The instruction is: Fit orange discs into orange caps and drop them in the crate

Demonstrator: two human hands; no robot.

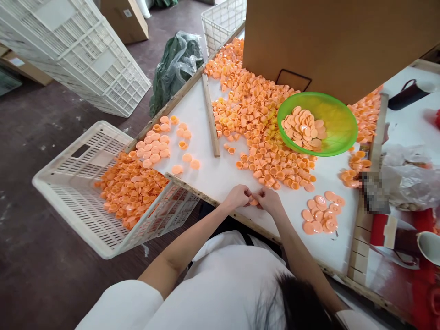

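Close to the table's front edge, my left hand [238, 196] and my right hand [269, 200] meet with fingers pinched. Between them they grip a small orange plastic cap [254, 201], mostly covered by the fingers. Beyond my hands spreads a heap of orange cup-shaped caps [261, 156]. Flat orange discs [322, 213] lie in a loose group to the right. A green bowl [338, 133] holding more discs rests on the heap. Off to the left on the tabletop are finished-looking round orange caps [154, 146], lying close together.
A white crate [62, 188] full of orange caps stands below the table's left edge. A wooden strip [210, 117] divides the white tabletop. Behind the bowl rises a large cardboard box [330, 41]. Stacked white crates [85, 50] are at left; mugs [410, 94] and plastic bags stand at right.
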